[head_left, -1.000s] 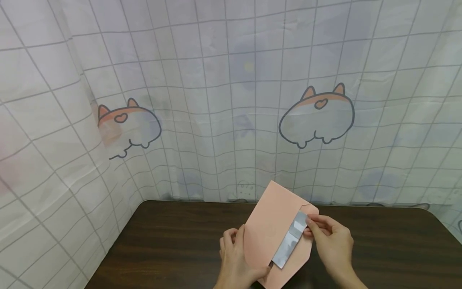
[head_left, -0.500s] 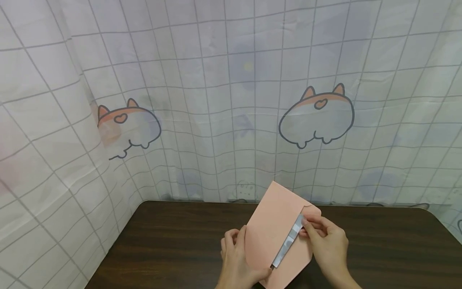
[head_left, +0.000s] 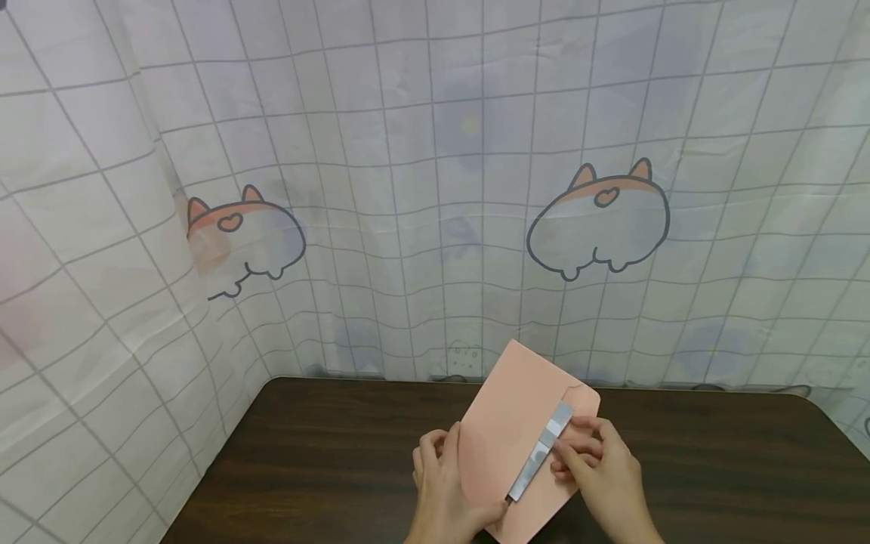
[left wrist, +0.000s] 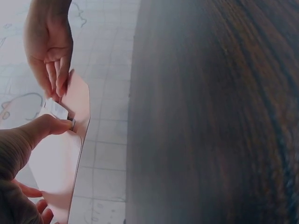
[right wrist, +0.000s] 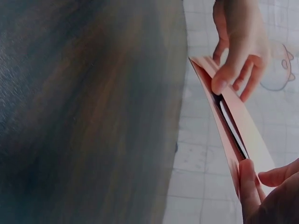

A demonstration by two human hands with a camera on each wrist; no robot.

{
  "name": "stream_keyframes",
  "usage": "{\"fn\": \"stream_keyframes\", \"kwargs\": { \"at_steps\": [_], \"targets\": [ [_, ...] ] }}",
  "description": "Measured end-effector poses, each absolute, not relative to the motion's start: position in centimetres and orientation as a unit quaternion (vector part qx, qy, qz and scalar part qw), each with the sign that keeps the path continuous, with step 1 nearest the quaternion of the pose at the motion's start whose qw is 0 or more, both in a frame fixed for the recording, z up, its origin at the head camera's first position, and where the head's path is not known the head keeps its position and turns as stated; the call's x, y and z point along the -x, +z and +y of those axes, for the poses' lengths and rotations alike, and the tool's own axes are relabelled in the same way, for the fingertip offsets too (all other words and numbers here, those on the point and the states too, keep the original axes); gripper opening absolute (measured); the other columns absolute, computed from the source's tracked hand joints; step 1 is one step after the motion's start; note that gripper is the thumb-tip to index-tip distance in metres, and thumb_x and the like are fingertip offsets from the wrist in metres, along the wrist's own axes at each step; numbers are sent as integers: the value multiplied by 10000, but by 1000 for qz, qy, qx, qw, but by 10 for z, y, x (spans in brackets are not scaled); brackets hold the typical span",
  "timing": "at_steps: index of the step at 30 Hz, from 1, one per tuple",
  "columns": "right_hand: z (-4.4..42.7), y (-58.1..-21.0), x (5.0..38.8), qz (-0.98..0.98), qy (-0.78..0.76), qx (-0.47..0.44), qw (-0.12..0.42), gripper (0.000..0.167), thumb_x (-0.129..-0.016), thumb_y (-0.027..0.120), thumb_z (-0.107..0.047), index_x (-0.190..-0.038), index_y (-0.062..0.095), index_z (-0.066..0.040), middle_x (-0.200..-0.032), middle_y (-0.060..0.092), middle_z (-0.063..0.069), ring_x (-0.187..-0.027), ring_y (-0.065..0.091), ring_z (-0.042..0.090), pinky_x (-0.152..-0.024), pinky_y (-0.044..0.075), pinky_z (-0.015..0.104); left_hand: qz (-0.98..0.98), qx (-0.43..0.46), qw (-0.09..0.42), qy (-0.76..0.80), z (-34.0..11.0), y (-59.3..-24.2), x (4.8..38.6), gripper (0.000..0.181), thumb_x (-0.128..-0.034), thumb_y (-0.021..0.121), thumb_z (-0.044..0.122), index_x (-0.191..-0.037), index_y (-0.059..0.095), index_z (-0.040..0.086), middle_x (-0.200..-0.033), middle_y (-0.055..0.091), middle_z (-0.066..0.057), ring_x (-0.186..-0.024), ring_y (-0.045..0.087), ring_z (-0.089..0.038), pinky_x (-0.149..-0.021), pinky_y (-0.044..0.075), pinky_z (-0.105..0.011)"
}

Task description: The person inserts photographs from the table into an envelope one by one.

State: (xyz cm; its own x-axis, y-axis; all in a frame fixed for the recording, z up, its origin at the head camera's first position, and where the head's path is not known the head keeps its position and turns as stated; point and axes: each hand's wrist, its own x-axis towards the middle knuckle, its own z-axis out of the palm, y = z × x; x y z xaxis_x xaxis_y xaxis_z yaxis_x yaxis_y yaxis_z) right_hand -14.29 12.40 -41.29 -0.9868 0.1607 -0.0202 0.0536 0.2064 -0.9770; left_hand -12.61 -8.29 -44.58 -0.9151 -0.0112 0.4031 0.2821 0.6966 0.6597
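A pink envelope (head_left: 511,412) is held tilted above the table. My left hand (head_left: 442,483) grips its lower left side, with the thumb at the slot and the other fingers behind it. A grey-white creased sheet, like folded paper (head_left: 540,453), sticks out of the slot as a narrow strip; the rest is hidden inside the envelope. My right hand (head_left: 601,468), fingers bent, pinches the strip's outer edge beside the flap (head_left: 586,394). In the right wrist view, the slot shows as a dark gap with the pale paper edge (right wrist: 231,123) in it.
The dark wood-grain table (head_left: 326,453) lies under the hands. Behind and to the left hangs a white grid-patterned curtain (head_left: 408,227) printed with cartoon animal figures. It meets the table's far edge.
The paper has sunk deeper into the envelope, from a broad strip to a narrow one. My right hand has slid down and left along its edge. The left hand keeps its grip.
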Motion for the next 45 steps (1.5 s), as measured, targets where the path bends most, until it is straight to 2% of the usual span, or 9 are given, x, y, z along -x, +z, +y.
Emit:
{"fn": "stream_keyframes", "kwargs": {
  "at_steps": [7, 13, 29, 45],
  "targets": [
    [114, -422, 138, -778, 625, 64, 32, 230, -981, 695, 25, -1175, 602, 106, -828, 762, 113, -620, 720, 148, -601, 602, 276, -899, 70, 198, -385, -82, -446, 128, 1010, -527, 956, 275, -1431, 564, 55, -1224, 432, -99, -1055, 373, -239, -870, 353, -451],
    [110, -423, 136, -787, 613, 64, 32, 146, -981, 704, 2, -1081, 636, 83, -791, 753, 92, -592, 712, 163, -574, 591, 278, -898, 69, 187, -392, -82, -445, 127, 1006, -530, 954, 290, -1428, 565, 57, -1226, 427, -95, -1041, 361, -229, -867, 347, -460],
    [108, -421, 138, -788, 611, 66, 23, 115, -1002, 681, -9, -1060, 616, 64, -777, 736, 74, -531, 649, 163, -527, 559, 274, -898, 72, 182, -393, -81, -445, 125, 1063, -517, 1002, 312, -1431, 550, 14, -1244, 419, -107, -1111, 379, -280, -888, 388, -502],
    [108, -419, 138, -790, 609, 51, 37, 114, -1003, 682, -13, -1070, 602, 32, -768, 731, 78, -507, 632, 157, -518, 563, 278, -894, 76, 164, -410, -81, -443, 123, 1106, -522, 1008, 353, -1463, 533, 22, -1275, 408, -90, -1138, 368, -263, -903, 398, -497]
  ]
}}
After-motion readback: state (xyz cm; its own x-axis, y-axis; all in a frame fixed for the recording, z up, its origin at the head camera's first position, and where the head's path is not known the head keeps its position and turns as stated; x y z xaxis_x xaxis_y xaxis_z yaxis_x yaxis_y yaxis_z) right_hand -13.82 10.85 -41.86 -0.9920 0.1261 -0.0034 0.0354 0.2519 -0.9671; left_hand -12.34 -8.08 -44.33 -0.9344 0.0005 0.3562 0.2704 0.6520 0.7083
